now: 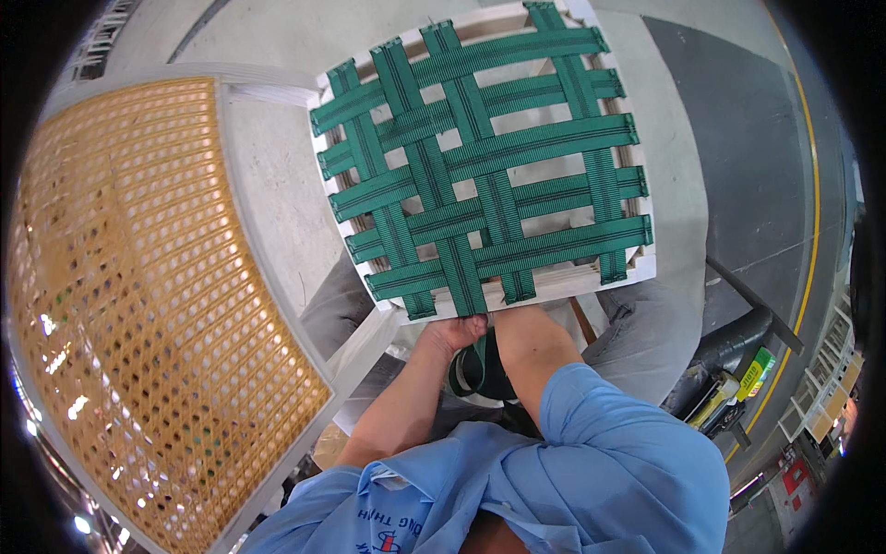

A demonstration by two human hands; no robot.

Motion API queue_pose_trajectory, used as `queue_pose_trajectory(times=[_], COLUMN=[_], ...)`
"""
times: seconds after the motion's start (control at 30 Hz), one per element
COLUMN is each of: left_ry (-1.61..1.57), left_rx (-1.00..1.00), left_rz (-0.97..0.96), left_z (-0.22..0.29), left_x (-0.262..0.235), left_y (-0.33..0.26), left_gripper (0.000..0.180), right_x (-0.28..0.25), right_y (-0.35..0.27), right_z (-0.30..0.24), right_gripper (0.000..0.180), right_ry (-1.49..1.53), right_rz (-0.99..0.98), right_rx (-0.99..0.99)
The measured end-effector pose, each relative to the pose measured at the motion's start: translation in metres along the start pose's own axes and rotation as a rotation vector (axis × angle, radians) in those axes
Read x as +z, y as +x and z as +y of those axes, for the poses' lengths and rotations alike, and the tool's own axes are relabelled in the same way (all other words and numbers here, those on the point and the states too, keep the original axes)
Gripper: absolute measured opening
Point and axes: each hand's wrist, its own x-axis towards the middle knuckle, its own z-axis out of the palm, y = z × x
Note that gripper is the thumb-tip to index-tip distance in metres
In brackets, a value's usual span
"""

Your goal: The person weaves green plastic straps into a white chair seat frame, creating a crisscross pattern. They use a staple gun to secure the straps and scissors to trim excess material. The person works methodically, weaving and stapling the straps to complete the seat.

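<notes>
A white chair seat frame (646, 254) tilts before me, crossed by woven green webbing straps (544, 148). At its near edge, my left hand (459, 331) is closed, fingers curled, at the lower end of one green webbing strap (466, 294). A loose length of green webbing (482, 362) hangs just below, between my forearms. My right forearm (535, 342) reaches under the same edge; the frame hides the right hand and its fingers. Joined to the frame at the left is a cane-mesh panel (175, 222) in a white border.
My grey-trousered legs (637, 342) flank the frame from below. To the right lie a dark padded bar (734, 351) and a green-yellow package (757, 374). Farther right, a yellow line (808, 268) runs along the floor, near a pale ladder-like rack (821, 369).
</notes>
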Motion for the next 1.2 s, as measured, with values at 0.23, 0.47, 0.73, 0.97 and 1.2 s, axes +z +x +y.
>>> queue_pose_trajectory(times=[0.23,0.47,0.73,0.97,1.2], left_ry=[-0.188,-0.267,-0.255,-0.229,-0.196], left_rx=[0.041,0.099,0.147,0.207,0.346], left_rz=[-0.001,0.017,0.027,0.008,-0.071], left_z=[0.02,0.015,0.014,0.008,0.016], left_x=[-0.003,-0.009,-0.01,-0.006,0.0], left_y=[0.018,0.019,0.02,0.028,0.04], left_gripper=[0.026,0.024,0.022,0.021,0.019], right_x=[-0.03,-0.038,-0.037,-0.037,-0.041], right_y=[0.02,0.018,0.021,0.009,-0.05], right_z=[-0.003,-0.008,0.013,0.018,-0.012], right_gripper=[0.054,0.055,0.055,0.056,0.056], right_ry=[-0.012,-0.033,-0.033,-0.078,-0.519], right_rz=[0.059,0.089,0.112,0.12,0.153], right_rx=[-0.006,0.012,0.011,0.032,0.079])
